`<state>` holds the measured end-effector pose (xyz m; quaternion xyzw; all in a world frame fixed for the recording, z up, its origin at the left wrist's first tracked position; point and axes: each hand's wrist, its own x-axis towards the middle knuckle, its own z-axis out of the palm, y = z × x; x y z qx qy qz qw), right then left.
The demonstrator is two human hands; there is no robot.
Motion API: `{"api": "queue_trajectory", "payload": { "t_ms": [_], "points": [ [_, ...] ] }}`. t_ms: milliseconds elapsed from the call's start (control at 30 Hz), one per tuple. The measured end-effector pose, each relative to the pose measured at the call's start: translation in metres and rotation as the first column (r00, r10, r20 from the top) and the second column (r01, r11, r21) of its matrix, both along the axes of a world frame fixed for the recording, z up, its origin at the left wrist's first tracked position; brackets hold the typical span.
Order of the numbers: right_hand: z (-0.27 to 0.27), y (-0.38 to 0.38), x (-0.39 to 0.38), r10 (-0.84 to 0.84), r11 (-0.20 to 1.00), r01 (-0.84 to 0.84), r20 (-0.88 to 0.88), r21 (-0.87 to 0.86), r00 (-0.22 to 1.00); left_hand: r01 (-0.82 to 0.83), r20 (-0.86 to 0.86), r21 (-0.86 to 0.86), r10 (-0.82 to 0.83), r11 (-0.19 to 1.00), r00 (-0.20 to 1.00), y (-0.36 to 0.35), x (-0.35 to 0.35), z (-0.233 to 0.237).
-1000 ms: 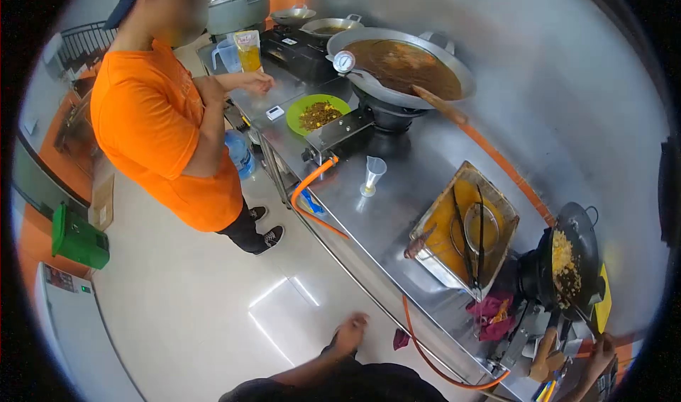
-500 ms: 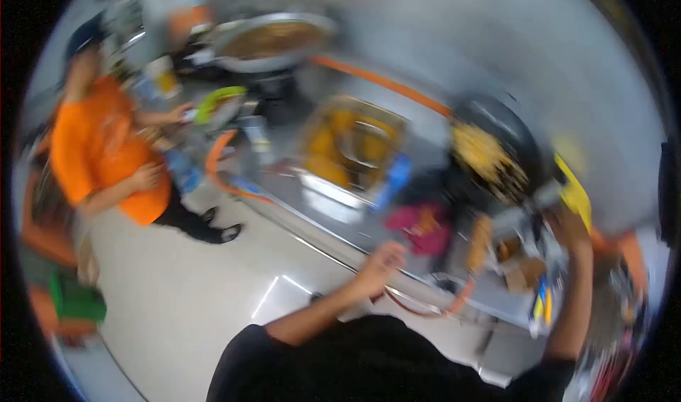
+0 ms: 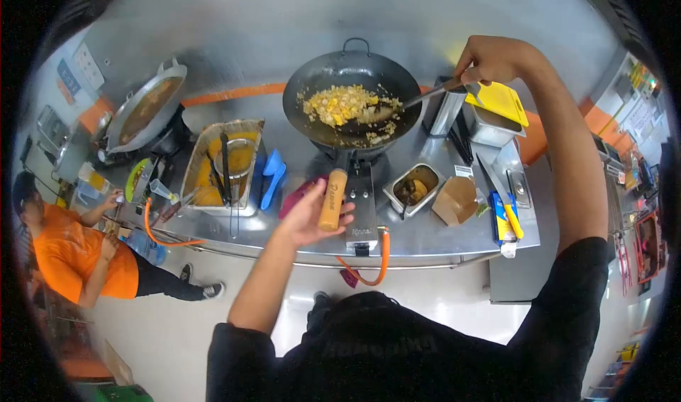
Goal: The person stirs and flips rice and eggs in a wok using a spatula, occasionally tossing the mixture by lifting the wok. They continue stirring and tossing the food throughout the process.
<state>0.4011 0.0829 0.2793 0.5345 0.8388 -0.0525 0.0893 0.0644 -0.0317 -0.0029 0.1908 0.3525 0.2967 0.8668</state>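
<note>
A black wok [image 3: 305,122] sits tilted on a burner, with yellow fried rice [image 3: 340,104] in it. My right hand [image 3: 496,62], up at the right, grips the handle end of a metal wok spatula [image 3: 429,93]; the spatula's head rests among the rice. Palm up, my left hand [image 3: 303,219] is around the wok's wooden handle [image 3: 333,200] from below, its fingertips showing at the right side of the handle.
At the left, a tray of yellow liquid [image 3: 190,182], a blue scoop [image 3: 273,179] and a second large pan [image 3: 177,72] stand near a co-worker in orange [image 3: 78,253]. At the right are a metal container [image 3: 418,189], a cardboard box [image 3: 455,200], a yellow-handled knife [image 3: 507,202] and a yellow lid [image 3: 500,101].
My view has swung right, bringing the wok to the centre. My left hand has come to the wok handle. My right hand, formerly low beside the counter items, is now raised with the spatula.
</note>
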Motion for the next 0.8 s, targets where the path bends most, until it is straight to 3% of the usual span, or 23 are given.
{"api": "queue_trajectory", "payload": {
  "t_ms": [33,100,133,200,233,300,367,400,433,467,533,567,600,667,700,767,800],
  "points": [
    [0.001,0.004,-0.012,0.004,1.0,-0.004,-0.012,0.012,1.0,-0.004,-0.012,0.012,0.004,1.0,1.0,0.006,0.004,-0.007],
    [-0.013,0.013,-0.034,-0.212,0.964,0.238,0.195,-0.123,0.958,0.056,0.286,-0.067,-0.035,0.996,0.958,0.014,0.01,-0.028],
    [-0.034,0.024,-0.039,-0.218,0.96,0.246,0.195,-0.134,0.956,0.064,0.284,-0.078,-0.04,0.995,0.958,0.011,0.008,-0.031],
    [-0.067,0.05,-0.048,-0.158,0.978,0.152,-0.028,-0.145,0.987,-0.004,0.037,-0.036,0.005,0.999,0.999,0.009,0.004,-0.011],
    [-0.055,0.058,-0.038,-0.161,0.978,0.156,-0.029,-0.138,0.987,0.008,0.013,-0.041,-0.008,0.999,1.0,0.013,-0.008,-0.007],
    [-0.024,0.057,-0.027,-0.003,0.975,0.052,0.224,-0.214,0.975,0.039,-0.048,-0.05,-0.042,0.998,0.998,0.024,-0.041,-0.001],
    [-0.033,0.054,-0.032,-0.018,0.982,0.066,0.264,-0.176,0.964,0.057,-0.097,-0.06,-0.062,0.997,0.993,0.035,-0.066,0.011],
    [-0.042,0.048,-0.034,-0.046,0.986,0.091,0.299,-0.139,0.953,0.075,-0.134,-0.078,-0.085,0.994,0.987,0.037,-0.074,0.02],
    [-0.073,0.054,-0.048,0.063,0.997,-0.072,0.375,0.011,0.925,0.101,-0.167,-0.092,-0.115,0.991,0.979,0.037,-0.076,0.028],
    [-0.097,0.058,-0.045,0.057,0.998,-0.068,0.388,0.014,0.92,0.107,-0.154,-0.087,-0.119,0.991,0.981,0.034,-0.072,0.035],
    [-0.122,0.07,-0.04,0.165,0.979,-0.157,-0.056,0.13,0.985,0.124,-0.292,-0.108,-0.151,0.986,0.945,0.036,-0.074,0.055],
    [-0.097,0.062,-0.029,-0.074,0.995,0.067,0.1,0.076,0.992,0.152,-0.291,-0.089,-0.172,0.984,0.941,0.037,-0.08,0.059],
    [-0.077,0.065,-0.011,0.107,0.994,-0.096,0.286,-0.052,0.952,0.153,-0.305,-0.093,-0.174,0.984,0.936,0.042,-0.084,0.065],
    [-0.081,0.077,0.003,0.078,0.99,-0.047,0.235,-0.136,0.969,0.221,-0.44,-0.043,-0.217,0.974,0.871,0.047,-0.082,0.072],
    [-0.102,0.078,-0.001,0.071,0.989,-0.039,0.221,-0.144,0.973,0.218,-0.406,-0.033,-0.212,0.975,0.889,0.051,-0.076,0.07],
    [-0.136,0.092,-0.011,0.02,0.997,-0.013,-0.081,0.082,0.997,0.23,-0.419,-0.029,-0.221,0.973,0.88,0.055,-0.075,0.049],
    [-0.127,0.098,0.004,0.017,0.995,-0.008,-0.086,0.102,0.996,0.226,-0.428,-0.029,-0.216,0.974,0.877,0.057,-0.076,0.043]
  ]
}}
